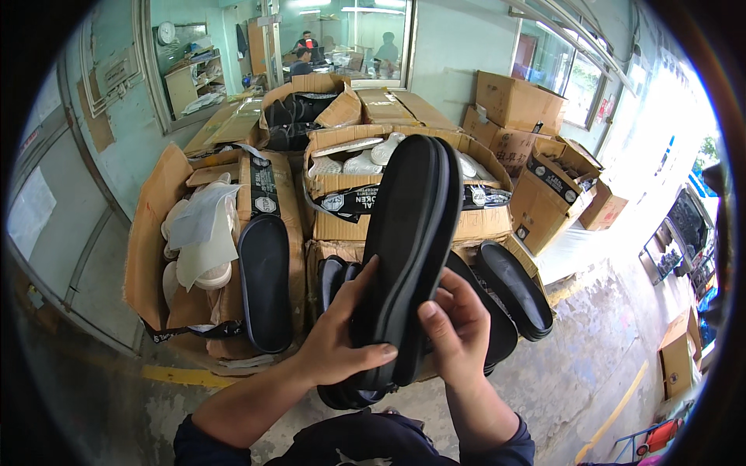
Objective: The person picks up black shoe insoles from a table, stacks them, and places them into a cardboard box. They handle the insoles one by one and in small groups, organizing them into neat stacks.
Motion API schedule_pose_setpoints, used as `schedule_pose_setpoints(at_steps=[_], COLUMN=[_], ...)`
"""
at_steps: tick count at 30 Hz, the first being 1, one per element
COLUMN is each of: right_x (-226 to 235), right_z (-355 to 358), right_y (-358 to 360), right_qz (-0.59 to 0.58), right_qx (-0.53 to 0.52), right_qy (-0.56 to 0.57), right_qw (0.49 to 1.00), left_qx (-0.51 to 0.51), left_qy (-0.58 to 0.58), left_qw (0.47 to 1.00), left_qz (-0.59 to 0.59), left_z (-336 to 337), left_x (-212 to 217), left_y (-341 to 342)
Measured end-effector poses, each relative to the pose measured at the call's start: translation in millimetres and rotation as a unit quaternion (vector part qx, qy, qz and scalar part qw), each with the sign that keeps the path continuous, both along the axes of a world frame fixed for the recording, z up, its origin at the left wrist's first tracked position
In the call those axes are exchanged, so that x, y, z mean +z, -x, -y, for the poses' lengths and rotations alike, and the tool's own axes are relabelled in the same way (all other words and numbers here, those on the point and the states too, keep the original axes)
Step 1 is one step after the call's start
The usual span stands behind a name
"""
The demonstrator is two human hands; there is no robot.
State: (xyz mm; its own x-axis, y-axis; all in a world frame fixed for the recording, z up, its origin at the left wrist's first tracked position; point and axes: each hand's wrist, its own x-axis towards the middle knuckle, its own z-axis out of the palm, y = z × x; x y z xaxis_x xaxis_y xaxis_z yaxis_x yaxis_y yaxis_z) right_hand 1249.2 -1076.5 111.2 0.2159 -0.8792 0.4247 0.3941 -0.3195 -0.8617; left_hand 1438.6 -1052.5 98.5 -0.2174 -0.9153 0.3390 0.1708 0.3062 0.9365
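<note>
A pair of black shoe soles [400,213] stands upright before me, pressed face to face with their edges together. My left hand [339,342] is closed round their lower left side, thumb across the front near the bottom. On the lower right edge my right hand [458,330] grips them with thumb and bent fingers. Behind them is an open carton [322,250] of more black soles, partly hidden by my hands. One loose black sole [265,283] lies to the left on a carton edge, and another black sole [514,289] rests at the right.
At the left stands an open carton [140,260] with pale soles [214,276] and paper sheets [203,221]. Straight ahead, another carton [338,225] holds white soles [361,163]. Stacked cartons [517,101] stand at the back right. People sit behind a window at the back.
</note>
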Motion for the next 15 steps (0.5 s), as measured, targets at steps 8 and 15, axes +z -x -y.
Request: schedule_pose_setpoints(at_steps=[8, 15], right_x=[-26.4, -36.2], right_z=[14.9, 2.9], right_y=[16.7, 16.3], right_qz=[0.169, 0.177], right_qx=[-0.016, -0.005], right_qy=[-0.089, -0.059], right_qw=[0.981, 0.982], left_qx=[-0.057, -0.058], left_qy=[-0.065, -0.051], left_qw=[0.974, 0.987], left_qz=[-0.208, -0.144], left_z=[-4.8, -15.1], left_x=[-12.6, -9.1], left_y=[-18.4, -22.8])
